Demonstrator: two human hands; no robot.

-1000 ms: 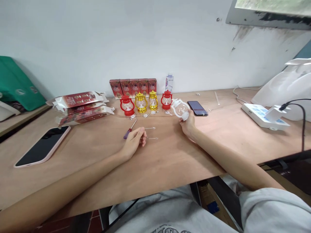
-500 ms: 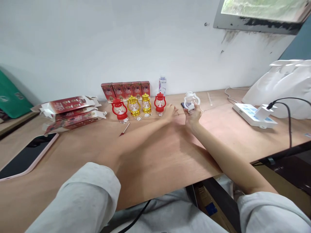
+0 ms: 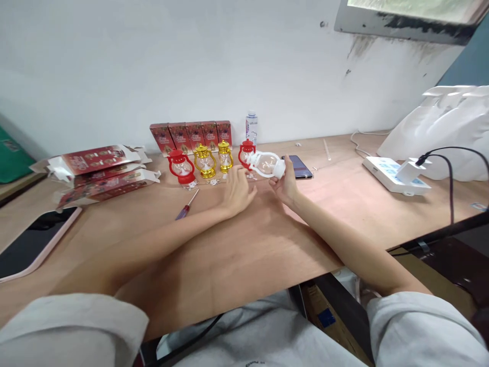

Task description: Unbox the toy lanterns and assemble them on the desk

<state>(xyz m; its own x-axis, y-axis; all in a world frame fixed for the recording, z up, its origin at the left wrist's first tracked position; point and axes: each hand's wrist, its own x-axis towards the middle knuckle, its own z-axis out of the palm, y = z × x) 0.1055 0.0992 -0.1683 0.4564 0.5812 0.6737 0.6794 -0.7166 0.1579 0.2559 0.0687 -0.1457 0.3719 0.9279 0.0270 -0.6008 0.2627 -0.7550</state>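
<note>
A small white toy lantern (image 3: 267,164) with a clear globe lies tilted on its side in the air, its top toward the left. My right hand (image 3: 286,184) grips it by the white base. My left hand (image 3: 237,192) is just left of the lantern, fingers stretched out and thumb apart, holding nothing. Behind the hands stand a red lantern (image 3: 246,153), a small gold lantern (image 3: 225,157), a larger gold lantern (image 3: 205,162) and another red lantern (image 3: 181,167). A screwdriver (image 3: 187,205) lies on the table left of my left forearm.
Opened red cartons (image 3: 103,171) are piled at the left, near a pink-edged phone (image 3: 38,239). Several red boxes (image 3: 194,136) and a bottle (image 3: 251,125) stand against the wall. A dark phone (image 3: 300,167) lies behind my right hand; a power strip (image 3: 393,176) sits at the right.
My right hand has brought the white lantern leftward and tipped it onto its side. My left hand has drawn back to the left, off the tabletop spot near the red lantern, with fingers spread.
</note>
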